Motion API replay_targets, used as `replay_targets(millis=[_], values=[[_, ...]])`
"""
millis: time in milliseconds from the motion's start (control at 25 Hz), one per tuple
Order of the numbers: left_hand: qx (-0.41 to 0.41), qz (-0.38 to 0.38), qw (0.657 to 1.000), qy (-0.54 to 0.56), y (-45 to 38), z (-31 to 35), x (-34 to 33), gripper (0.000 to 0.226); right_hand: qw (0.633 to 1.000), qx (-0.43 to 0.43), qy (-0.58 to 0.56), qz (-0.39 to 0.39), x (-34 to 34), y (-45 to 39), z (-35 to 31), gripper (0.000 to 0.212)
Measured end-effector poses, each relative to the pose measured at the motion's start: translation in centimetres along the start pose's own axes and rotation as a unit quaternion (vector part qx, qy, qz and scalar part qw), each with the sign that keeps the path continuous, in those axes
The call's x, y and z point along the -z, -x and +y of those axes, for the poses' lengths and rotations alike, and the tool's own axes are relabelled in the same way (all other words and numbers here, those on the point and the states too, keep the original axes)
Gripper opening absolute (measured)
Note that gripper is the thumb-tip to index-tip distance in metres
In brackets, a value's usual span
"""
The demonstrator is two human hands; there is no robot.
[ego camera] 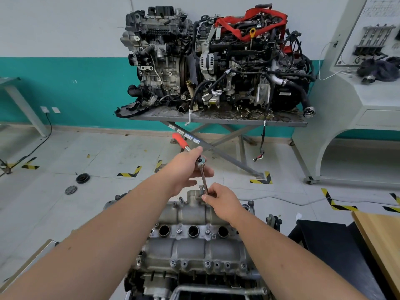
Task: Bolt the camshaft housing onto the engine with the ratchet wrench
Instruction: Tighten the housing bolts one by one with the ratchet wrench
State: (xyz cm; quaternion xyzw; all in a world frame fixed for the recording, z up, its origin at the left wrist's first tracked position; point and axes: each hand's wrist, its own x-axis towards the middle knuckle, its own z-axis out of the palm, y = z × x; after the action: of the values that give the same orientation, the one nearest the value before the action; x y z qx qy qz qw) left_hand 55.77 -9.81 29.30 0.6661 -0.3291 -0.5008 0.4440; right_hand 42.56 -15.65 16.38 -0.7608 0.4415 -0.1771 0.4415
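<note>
Red wrench handle (180,141), dull grey housing (190,215), teal wall band (65,89), red strap (251,20) — yellow-black floor stripes (129,173), perhaps tape.

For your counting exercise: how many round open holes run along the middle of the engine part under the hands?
3, in one row across the housing: left hole, middle hole, right hole. The right forearm crosses that end, so a fourth may be hidden.
</note>
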Motion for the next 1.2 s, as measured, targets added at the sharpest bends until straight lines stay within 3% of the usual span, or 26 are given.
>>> replay_targets(millis=[200,320,520,720,800,880,1000,1080,1200], values=[[-0.043,0.011,0.984,-0.172,0.4,1.5,-0.7,0.040,1.000,-0.004,0.029,-0.004,0.1,-0.1,0.0,0.022],[-0.095,0.017,0.955,-0.281,0.4,2.5,-1.1,0.035,1.000,-0.004,0.027,-0.004,0.1,-0.1,0.0,0.023],[-0.194,0.047,0.811,-0.551,0.6,2.4,-2.4,0.025,1.000,-0.001,0.022,-0.011,0.2,-0.1,-0.1,0.023],[-0.307,0.144,0.679,-0.651,0.8,0.4,-2.3,0.026,1.000,0.001,0.011,-0.007,0.1,0.0,-0.2,0.014],[-0.393,0.195,0.658,-0.613,1.0,-1.2,-2.5,0.032,1.000,0.011,0.004,-0.009,0.0,0.1,-0.1,0.011],[-0.444,0.238,0.687,-0.524,1.0,-2.8,-2.8,0.041,0.999,0.035,-0.003,-0.023,0.1,0.3,-0.2,0.018],[-0.421,0.244,0.773,-0.407,0.9,-5.0,-3.2,0.049,0.998,0.051,0.016,-0.033,0.2,0.2,-0.6,0.012],[-0.403,0.203,0.842,-0.295,0.8,-6.0,-3.1,0.050,0.999,0.011,0.010,-0.031,0.3,-0.1,-0.5,0.017],[-0.340,0.151,0.928,-0.032,1.2,-6.4,-3.8,0.039,1.000,-0.010,0.018,-0.012,0.0,-0.1,-0.1,0.021]])
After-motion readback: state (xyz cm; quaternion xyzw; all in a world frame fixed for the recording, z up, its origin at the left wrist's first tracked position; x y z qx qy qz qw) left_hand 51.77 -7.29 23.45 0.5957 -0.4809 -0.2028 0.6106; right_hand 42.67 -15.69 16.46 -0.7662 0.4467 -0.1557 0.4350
